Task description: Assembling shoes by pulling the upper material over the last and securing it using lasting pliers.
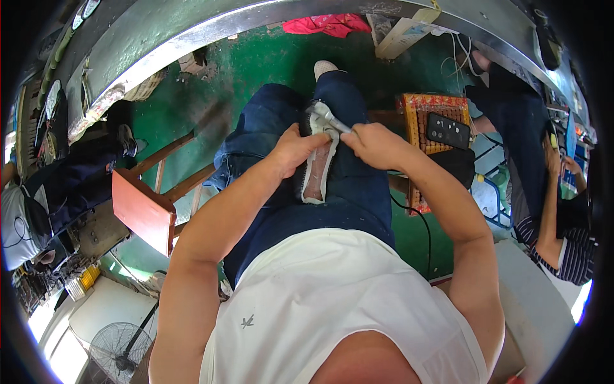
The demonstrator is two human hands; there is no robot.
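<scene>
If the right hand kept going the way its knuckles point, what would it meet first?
The right hand points left toward the shoe upper on the lap; past the metal tool it holds, it would probably meet the left hand, though depth is unclear.

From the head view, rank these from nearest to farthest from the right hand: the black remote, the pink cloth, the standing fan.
From the right hand:
1. Black remote, just to its right on the patterned box.
2. Pink cloth, ahead on the green floor.
3. Standing fan, far back on the left.

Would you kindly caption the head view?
Left hand steadies a shoe on the lap; right hand holds a metal tool.
</scene>
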